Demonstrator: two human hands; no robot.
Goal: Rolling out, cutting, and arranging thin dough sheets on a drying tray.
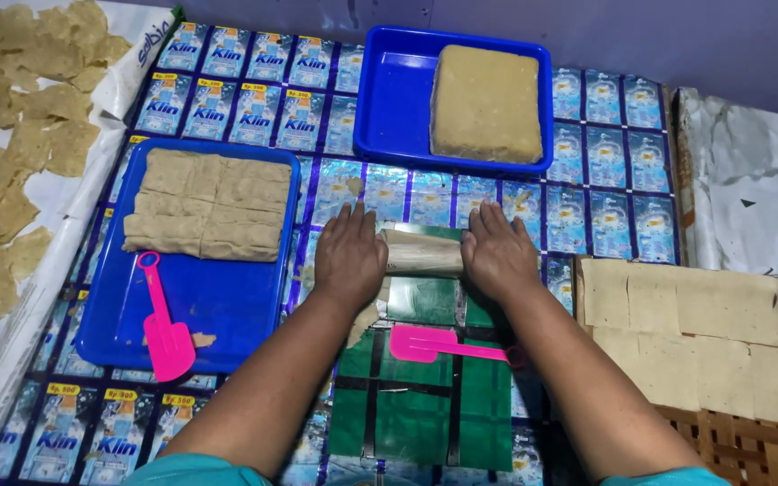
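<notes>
Nearest, a pink scraper (pixel 443 345) lies on a green plastic sheet (pixel 420 396) covering the tabletop (pixel 587 193). Just beyond, the left hand (pixel 348 256) and right hand (pixel 497 252) press flat, fingers spread and unclenched, on either end of a rolling pin (pixel 422 253) wrapped in dough. Uneven pressure could tear the thin sheet. Farther back, a blue tray (pixel 389 99) holds a dough block (pixel 486 103).

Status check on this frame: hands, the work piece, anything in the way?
Left hand and right hand press flat on roller over green sheet. Pink scraper lies just behind, near the wrists.
</notes>
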